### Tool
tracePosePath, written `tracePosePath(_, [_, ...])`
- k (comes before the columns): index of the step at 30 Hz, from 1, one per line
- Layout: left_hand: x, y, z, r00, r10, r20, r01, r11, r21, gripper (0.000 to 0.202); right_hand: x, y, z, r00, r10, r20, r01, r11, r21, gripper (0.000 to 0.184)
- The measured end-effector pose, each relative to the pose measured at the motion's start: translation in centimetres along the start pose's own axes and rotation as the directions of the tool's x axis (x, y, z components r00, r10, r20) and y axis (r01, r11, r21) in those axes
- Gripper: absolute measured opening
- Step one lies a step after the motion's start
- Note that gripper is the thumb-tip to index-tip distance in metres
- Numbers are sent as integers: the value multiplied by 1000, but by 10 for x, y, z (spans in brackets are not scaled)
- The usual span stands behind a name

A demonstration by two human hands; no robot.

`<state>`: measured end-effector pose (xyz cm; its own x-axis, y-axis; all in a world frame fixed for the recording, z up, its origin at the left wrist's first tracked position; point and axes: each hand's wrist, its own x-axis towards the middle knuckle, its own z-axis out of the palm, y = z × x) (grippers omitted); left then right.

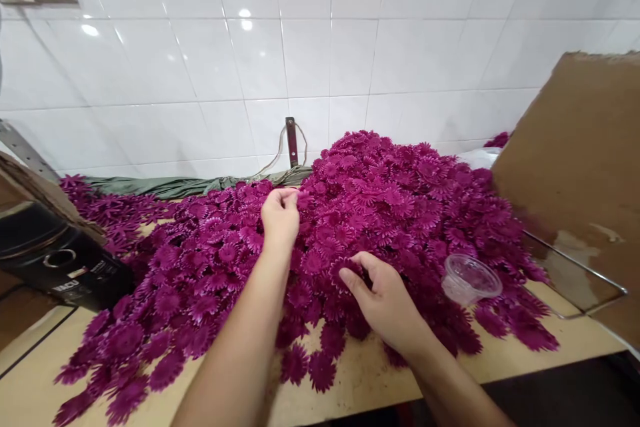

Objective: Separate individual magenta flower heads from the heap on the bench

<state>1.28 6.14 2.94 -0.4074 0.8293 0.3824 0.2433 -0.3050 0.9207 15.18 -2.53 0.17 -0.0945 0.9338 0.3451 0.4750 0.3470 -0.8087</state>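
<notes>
A large heap of purple artificial flower heads (380,193) lies before me, each with a ring of narrow pointed petals. My left hand (281,217) reaches to the middle of the heap, thumb and fingers pinched at the edge of one purple flower head (304,199). Lower and to the right, my right hand (385,300) holds another flower head (342,275) by its edge, between thumb and fingers. Flowers of the same kind lie close around both hands.
A clear plastic tub (470,280) sits at the heap's right side, near a metal wire frame (605,300) and a cardboard box (575,167). A black container (65,260) stands left. Green cloth (160,185) runs along the tiled wall (310,53). Loose flowers spread toward the table's (370,380) front edge.
</notes>
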Motion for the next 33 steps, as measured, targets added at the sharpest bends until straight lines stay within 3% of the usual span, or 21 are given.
tracePosePath(4, [15,1,-2,977,87,195,-109,989,104,13,11,16,-8,990,84,-117,-82,996,23,28])
tracePosePath(6, [4,3,-1,954,126,273,-169,976,138,18,21,21,-11,974,135,-179,-124,990,74,31])
tracePosePath(8, [-15,7,0,922,91,378,-137,986,98,19,28,23,-12,966,161,-200,-139,983,120,35])
tracePosePath(10, [-38,10,0,816,12,577,-45,998,42,20,32,22,-11,967,152,-205,-125,982,141,38])
tracePosePath(11, [-49,11,1,780,-22,625,-2,999,38,21,32,21,-9,969,142,-201,-113,982,151,38])
tracePosePath(12, [-58,12,2,774,-53,631,34,999,43,23,33,21,-8,973,131,-192,-100,982,163,38])
tracePosePath(16, [-77,12,7,820,-96,564,140,990,-35,20,31,20,-1,983,62,-175,-36,988,148,35])
tracePosePath(19, [-76,7,8,845,-88,527,207,963,-172,13,26,16,-1,970,-20,-244,13,999,-32,28])
tracePosePath(22, [-73,0,4,873,-135,469,269,935,-232,12,19,7,-8,922,-174,-347,90,965,-245,25])
tracePosePath(25, [-74,-3,0,865,-139,482,276,934,-226,8,16,-1,-12,939,-306,-159,247,919,-307,26])
tracePosePath(28, [-78,-2,-1,855,-160,494,281,943,-181,8,17,-2,-9,957,-285,-58,264,935,-235,14])
tracePosePath(33, [-77,-4,0,826,-227,516,345,928,-142,13,33,6,-11,955,-157,-251,133,985,-110,12])
